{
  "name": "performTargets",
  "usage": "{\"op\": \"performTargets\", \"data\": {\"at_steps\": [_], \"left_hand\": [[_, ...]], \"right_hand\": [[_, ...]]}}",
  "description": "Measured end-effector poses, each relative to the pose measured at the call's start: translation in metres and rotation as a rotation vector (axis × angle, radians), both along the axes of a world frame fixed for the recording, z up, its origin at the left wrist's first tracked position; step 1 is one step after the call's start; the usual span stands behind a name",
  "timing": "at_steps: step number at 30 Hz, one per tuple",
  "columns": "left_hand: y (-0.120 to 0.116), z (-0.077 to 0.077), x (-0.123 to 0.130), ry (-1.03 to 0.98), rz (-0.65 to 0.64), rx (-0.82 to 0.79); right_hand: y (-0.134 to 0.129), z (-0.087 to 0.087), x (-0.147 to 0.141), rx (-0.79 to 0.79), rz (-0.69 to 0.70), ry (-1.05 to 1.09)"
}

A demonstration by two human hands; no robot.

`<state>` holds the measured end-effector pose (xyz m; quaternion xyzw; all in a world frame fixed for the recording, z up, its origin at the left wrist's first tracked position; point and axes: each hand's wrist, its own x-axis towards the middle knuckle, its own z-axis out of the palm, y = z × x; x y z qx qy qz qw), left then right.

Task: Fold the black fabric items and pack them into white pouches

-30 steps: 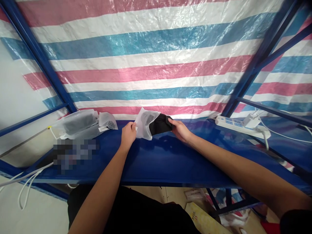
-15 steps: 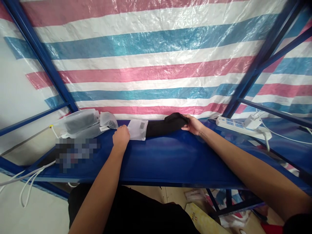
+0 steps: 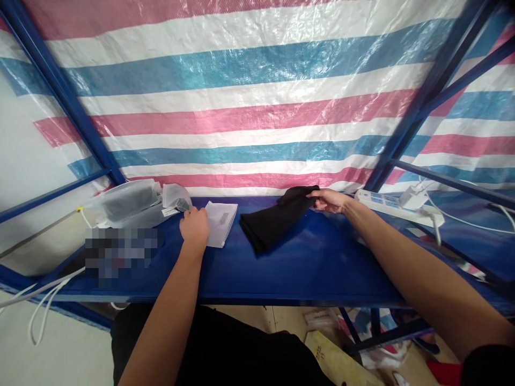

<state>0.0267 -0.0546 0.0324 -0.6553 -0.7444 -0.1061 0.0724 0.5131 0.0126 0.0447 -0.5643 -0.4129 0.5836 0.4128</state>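
My left hand (image 3: 195,227) is closed on the left edge of a frosted plastic zip bag (image 3: 221,222), which has a small printed label on it. Between thumb and fingers, my right hand (image 3: 328,200) pinches the far end of a folded black cloth item (image 3: 273,217). The cloth's near end hangs down and leftward over the blue surface, apart from the bag's opening. What kind of garment it is, I cannot tell.
Other frosted plastic bags (image 3: 131,206) lie at the left of the blue desk (image 3: 322,273). A white power strip (image 3: 394,206) with plugs sits at the right. Blue metal posts and striped sheeting (image 3: 257,118) stand behind. White cables (image 3: 40,316) hang at the left edge.
The black cloth has come out of the zip bag as my right hand moved right. My left hand, with the bag, shifted slightly left and down.
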Motion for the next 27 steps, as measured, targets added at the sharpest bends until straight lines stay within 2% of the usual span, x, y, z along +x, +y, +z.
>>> {"op": "performTargets", "data": {"at_steps": [3, 6, 10, 13, 16, 18, 20, 23, 27], "left_hand": [[-0.003, 0.000, 0.000, 0.052, 0.014, 0.061], [-0.006, 0.003, 0.006, 0.053, -0.027, 0.119], [-0.011, 0.005, 0.021, 0.086, -0.109, 0.283], [-0.005, -0.004, 0.034, 0.042, -0.268, 0.325], [0.009, -0.023, 0.041, -0.123, -0.486, 0.223], [0.019, -0.035, 0.041, -0.206, -0.543, 0.126], [0.025, -0.042, 0.039, -0.233, -0.525, 0.011], [0.029, -0.041, 0.037, -0.196, -0.463, -0.135], [0.026, -0.035, 0.039, -0.153, -0.376, -0.186]], "right_hand": [[0.000, 0.000, 0.025, -0.027, 0.050, 0.016], [0.000, -0.007, 0.034, 0.096, 0.005, -0.055], [0.006, -0.019, 0.020, 0.359, -0.147, -0.313], [0.009, -0.020, 0.002, 0.537, -0.191, -0.631], [0.004, -0.014, -0.023, 0.774, -0.122, -1.038], [-0.005, -0.011, -0.042, 0.844, 0.010, -1.159], [-0.016, -0.009, -0.060, 0.817, 0.134, -1.187], [-0.029, -0.011, -0.081, 0.764, 0.255, -1.241], [-0.030, -0.011, -0.087, 0.784, 0.295, -1.318]]}}
